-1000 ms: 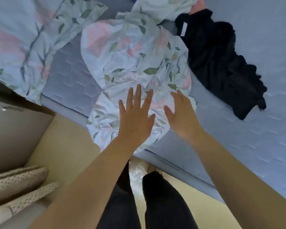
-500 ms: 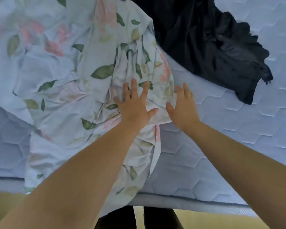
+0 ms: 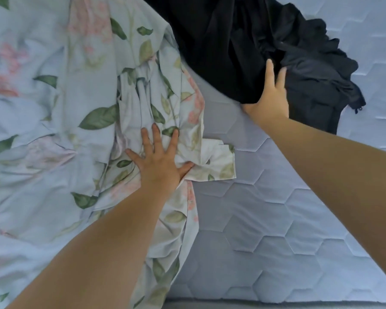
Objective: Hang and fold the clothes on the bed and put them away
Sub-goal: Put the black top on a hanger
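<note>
Both your arms reach forward over the mattress [image 3: 265,219]. Your left hand [image 3: 159,166] lies flat with fingers spread, pressing the one floral cloth [image 3: 76,108], which covers the mattress's left side down to its near edge. Your right hand [image 3: 270,101] stretches farther, fingers straight on the one black garment [image 3: 232,41] by the far edge; its thumb is hidden under the fabric.

You've got thin, crumpled floral cloth [image 3: 94,90] — matt, leaf-printed. The black garment [image 3: 227,41] is soft matt fabric, deeply creased; the mattress [image 3: 265,219] under them is smooth quilted cloth, stitched in hexagons.
</note>
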A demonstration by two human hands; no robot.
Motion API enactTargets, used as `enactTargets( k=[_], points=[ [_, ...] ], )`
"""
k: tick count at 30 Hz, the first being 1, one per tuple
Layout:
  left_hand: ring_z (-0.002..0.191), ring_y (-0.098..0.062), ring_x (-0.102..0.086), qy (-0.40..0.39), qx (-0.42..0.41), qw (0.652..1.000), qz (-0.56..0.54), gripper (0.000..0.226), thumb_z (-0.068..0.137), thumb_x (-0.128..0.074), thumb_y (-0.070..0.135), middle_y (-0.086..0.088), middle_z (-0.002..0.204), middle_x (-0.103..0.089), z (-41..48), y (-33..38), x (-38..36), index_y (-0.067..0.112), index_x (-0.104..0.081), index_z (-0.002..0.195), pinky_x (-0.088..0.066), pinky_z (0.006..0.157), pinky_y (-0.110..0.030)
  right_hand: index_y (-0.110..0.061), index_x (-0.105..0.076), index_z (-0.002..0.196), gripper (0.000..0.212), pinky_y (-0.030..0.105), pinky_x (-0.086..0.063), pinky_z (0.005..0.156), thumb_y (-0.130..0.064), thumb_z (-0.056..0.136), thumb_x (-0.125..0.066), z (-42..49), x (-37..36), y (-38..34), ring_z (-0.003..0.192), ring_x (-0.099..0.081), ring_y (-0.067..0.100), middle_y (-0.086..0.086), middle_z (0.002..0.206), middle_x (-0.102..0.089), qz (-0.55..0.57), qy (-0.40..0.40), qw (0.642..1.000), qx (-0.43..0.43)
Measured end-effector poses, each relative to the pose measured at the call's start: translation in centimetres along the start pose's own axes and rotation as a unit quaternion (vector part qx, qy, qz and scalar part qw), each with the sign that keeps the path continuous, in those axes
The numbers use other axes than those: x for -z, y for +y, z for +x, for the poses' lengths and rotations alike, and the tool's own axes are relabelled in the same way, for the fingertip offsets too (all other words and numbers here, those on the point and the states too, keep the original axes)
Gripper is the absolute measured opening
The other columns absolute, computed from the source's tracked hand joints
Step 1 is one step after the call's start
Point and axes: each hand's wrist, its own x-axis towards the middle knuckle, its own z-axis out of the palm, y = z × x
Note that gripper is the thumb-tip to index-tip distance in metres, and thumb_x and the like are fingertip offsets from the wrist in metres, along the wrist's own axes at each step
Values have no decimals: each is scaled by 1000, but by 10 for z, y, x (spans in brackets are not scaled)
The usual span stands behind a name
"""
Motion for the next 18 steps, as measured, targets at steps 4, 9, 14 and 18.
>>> enactTargets(
  k=[4,9,14,18],
  points=[
    [140,-38,29,-20,4,1000,20,87,77,-12,83,-11,153,33,0,2,5,37,37,133,-3,103,-76,-28,-21,151,75,41,-44,90,2,88,-48,2,2,9,104,-54,33,13,116,-56,-31,-7,999,-12],
    [141,-37,26,-29,2,1000,11,90,79,-17,82,-10,155,29,-6,4,17,37,29,143,-4,105,-74,-14,-54,84,18,32,-34,65,2,81,-46,-50,9,13,73,-48,30,8,76,-54,-109,-59,992,12],
    [143,-36,23,-35,16,999,7,90,82,-22,80,-10,155,28,-13,11,28,38,28,143,-7,108,-69,-10,-42,68,18,32,-32,59,-2,75,-57,-107,21,33,81,-54,34,3,69,-45,-72,-50,991,99],
    [143,-35,22,-70,14,997,11,92,81,-25,81,-10,155,27,-8,14,33,38,26,145,-11,109,-68,-9,-49,125,62,49,-35,102,-14,67,-71,-79,33,15,124,-40,37,16,135,-42,30,104,989,96]
  ],
)
